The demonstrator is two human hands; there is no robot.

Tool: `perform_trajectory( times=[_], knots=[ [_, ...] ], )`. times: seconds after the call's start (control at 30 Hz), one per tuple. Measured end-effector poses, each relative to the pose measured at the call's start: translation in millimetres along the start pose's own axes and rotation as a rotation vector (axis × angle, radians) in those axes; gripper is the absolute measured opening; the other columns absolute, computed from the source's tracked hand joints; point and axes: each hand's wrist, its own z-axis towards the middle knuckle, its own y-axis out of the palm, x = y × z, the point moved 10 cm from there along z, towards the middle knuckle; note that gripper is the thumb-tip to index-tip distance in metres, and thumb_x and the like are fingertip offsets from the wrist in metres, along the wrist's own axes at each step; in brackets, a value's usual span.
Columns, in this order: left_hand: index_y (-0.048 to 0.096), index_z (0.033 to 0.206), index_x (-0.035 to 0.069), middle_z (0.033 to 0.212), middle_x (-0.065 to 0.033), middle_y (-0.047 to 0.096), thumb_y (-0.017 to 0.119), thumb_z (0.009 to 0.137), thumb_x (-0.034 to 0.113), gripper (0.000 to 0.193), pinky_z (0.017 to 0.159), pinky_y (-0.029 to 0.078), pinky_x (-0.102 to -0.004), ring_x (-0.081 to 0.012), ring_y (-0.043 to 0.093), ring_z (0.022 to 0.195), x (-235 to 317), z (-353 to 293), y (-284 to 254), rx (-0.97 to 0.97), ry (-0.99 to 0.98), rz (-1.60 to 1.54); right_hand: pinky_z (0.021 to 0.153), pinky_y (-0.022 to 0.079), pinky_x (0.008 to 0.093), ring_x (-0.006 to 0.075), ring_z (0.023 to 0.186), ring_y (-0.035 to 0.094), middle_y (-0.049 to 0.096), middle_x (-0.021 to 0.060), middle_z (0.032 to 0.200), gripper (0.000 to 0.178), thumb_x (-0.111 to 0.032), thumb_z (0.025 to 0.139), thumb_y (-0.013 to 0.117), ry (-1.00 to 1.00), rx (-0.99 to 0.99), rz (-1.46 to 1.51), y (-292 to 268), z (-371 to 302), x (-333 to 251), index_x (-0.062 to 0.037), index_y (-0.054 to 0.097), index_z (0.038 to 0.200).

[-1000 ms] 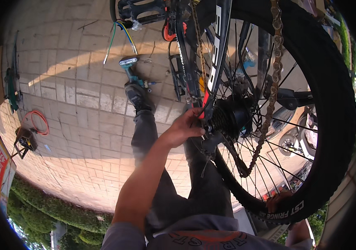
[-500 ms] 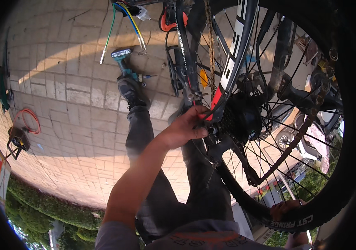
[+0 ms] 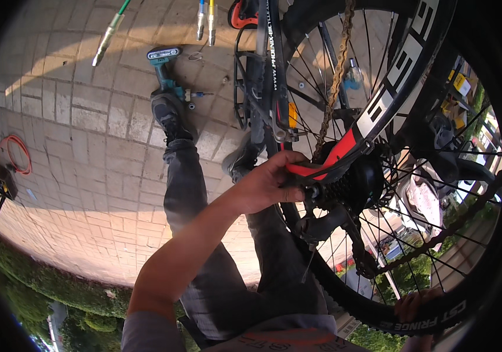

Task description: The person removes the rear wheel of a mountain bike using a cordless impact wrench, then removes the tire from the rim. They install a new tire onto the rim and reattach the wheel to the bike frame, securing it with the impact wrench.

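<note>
A bicycle's rear wheel fills the right side, its black knobby tire (image 3: 374,314) curving past my legs. My left hand (image 3: 268,185) is closed at the red end of the black, white and red frame tube (image 3: 386,97), with the thumb beside the axle. The palm side is partly hidden. Just right of it sit the sprockets and black hub (image 3: 364,186), with the rear derailleur (image 3: 326,226) below. A rusty chain (image 3: 337,76) runs up past the tube. At the wheel's lower rim my right hand (image 3: 416,304) is closed around the tire, seen partly through the spokes.
On the paving, a teal cordless drill (image 3: 166,76) lies by my shoe (image 3: 170,114). Green (image 3: 110,35), blue and yellow wires with connectors hang at the top. An orange hose (image 3: 21,155) and a dark box (image 3: 3,180) are far left; a hedge (image 3: 57,281) lies lower left.
The view has shifted, and the bicycle frame and wheel now appear larger and farther right. My left hand stays at the frame end by the axle; my right hand stays at the tire.
</note>
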Motion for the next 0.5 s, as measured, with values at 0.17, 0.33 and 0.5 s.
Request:
perform_trajectory(
  times=[0.17,0.33,0.5],
  knots=[
    [0.034,0.140,0.006,0.131,-0.0056,0.048,0.080,0.078,0.011,0.077,0.102,0.040,-0.0349,-0.0188,0.046,0.125,-0.4,-2.0,-0.8,-0.020,0.021,-0.045,0.081,0.053,0.0294,0.0162,0.082,0.063,0.063,0.0058,0.084,0.023,-0.023,0.083,0.062,-0.197,0.074,-0.189,3.7,-11.2,-34.9,-0.0040,0.052,0.091],
    [0.035,0.140,0.006,0.130,-0.0048,0.049,0.078,0.079,0.008,0.075,0.101,0.040,-0.0343,-0.0179,0.047,0.123,-1.1,2.4,-0.7,-0.034,0.057,0.010,0.084,0.050,0.0385,0.0222,0.078,0.062,0.060,0.0086,0.088,0.051,-0.047,0.081,0.069,0.328,0.414,0.731,-34.7,53.4,73.2,-0.0028,0.049,0.098],
    [0.034,0.138,0.003,0.129,-0.0075,0.050,0.068,0.081,-0.007,0.067,0.096,0.046,-0.0344,-0.0179,0.050,0.119,2.1,0.0,0.2,0.012,0.030,0.108,0.092,0.043,0.0504,0.0292,0.104,0.058,0.049,0.0126,0.124,0.100,-0.062,0.071,0.074,0.869,0.600,2.679,50.8,-26.1,31.6,-0.0005,0.032,0.137]
  ],
)
